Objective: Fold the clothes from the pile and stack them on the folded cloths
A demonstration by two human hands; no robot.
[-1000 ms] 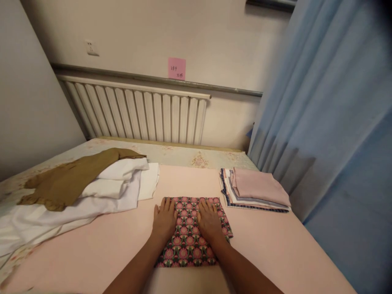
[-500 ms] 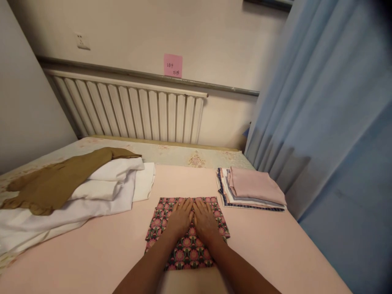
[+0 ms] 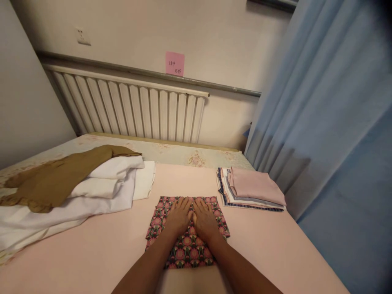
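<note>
A dark garment with a pink floral print (image 3: 187,249) lies folded on the pink sheet (image 3: 101,253) in front of me. My left hand (image 3: 179,216) rests flat on its upper middle, fingers stretched toward the far edge. Close beside it, my right hand (image 3: 204,220) is laid flat on the same cloth, the thumbs nearly touching. Neither hand grips anything. Parts of the print are hidden under my hands and forearms.
On the right stands a stack of folded clothes (image 3: 257,188) with a pink one on top. To the left, a loose brown garment (image 3: 61,179) lies over white clothes (image 3: 107,204). A radiator (image 3: 131,106) is behind the bed; a blue curtain (image 3: 306,122) hangs at right.
Both hands stay flat on the floral garment with hardly any movement. The whole view has shifted very slightly.
</note>
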